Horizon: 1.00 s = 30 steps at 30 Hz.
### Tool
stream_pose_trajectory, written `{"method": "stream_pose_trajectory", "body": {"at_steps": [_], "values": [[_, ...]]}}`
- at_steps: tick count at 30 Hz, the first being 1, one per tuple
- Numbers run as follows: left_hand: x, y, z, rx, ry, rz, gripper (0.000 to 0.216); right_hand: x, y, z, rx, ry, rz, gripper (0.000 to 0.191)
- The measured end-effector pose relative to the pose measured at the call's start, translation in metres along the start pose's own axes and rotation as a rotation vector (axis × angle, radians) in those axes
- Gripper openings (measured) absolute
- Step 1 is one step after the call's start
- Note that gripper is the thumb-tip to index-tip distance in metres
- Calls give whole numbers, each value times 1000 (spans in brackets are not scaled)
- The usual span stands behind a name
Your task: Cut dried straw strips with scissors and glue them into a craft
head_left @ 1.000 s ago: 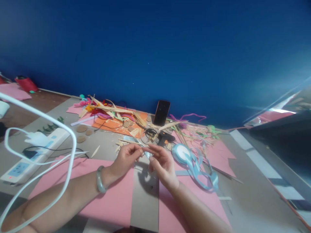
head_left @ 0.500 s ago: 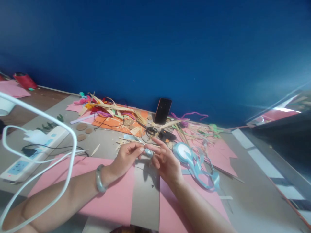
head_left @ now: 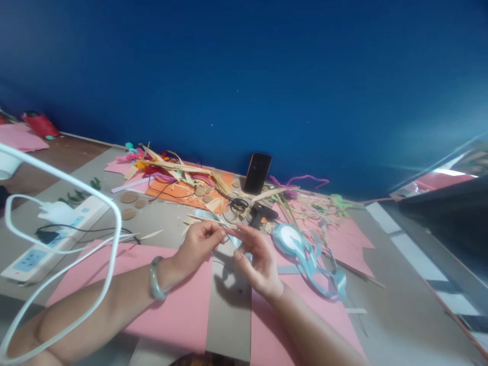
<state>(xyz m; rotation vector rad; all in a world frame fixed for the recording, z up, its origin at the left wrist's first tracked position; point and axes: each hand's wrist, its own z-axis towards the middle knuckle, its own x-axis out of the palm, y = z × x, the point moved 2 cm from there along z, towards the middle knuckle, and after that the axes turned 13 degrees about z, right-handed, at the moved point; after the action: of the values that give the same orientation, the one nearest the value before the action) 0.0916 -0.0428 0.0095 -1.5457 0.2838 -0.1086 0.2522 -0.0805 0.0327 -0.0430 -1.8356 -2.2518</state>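
My left hand, with a pale bangle on its wrist, is closed in a pinch. What sits between its thumb and fingers is too small to make out. My right hand is close beside it, fingers stretched toward the left fingertips and thumb apart. Light blue ribbon shows just behind the gap between the hands. The ribbon roll lies right of my right hand, its loose loops trailing over pink paper. Another pink sheet lies under my left forearm.
A black glue gun and black-handled scissors lie beyond my hands. A phone leans on the blue wall. Dried husk strips and wooden discs are scattered about. At left is a power strip, with a white cable crossing the near view.
My right hand has turned: its thumb now stands apart below, and its fingers point more to the left. My left hand keeps its pinch almost in place.
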Motion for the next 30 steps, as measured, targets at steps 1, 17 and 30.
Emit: {"method": "stream_pose_trajectory", "body": {"at_steps": [1, 17, 30], "values": [[0, 1, 0, 1, 3, 1, 25, 1, 1, -1, -35, 12, -40, 45], [-3, -7, -1, -50, -31, -12, 17, 0, -8, 1, 140, 37, 263, 52], [-3, -8, 0, -3, 10, 20, 26, -9, -9, 15, 316, -54, 716, 45]]}}
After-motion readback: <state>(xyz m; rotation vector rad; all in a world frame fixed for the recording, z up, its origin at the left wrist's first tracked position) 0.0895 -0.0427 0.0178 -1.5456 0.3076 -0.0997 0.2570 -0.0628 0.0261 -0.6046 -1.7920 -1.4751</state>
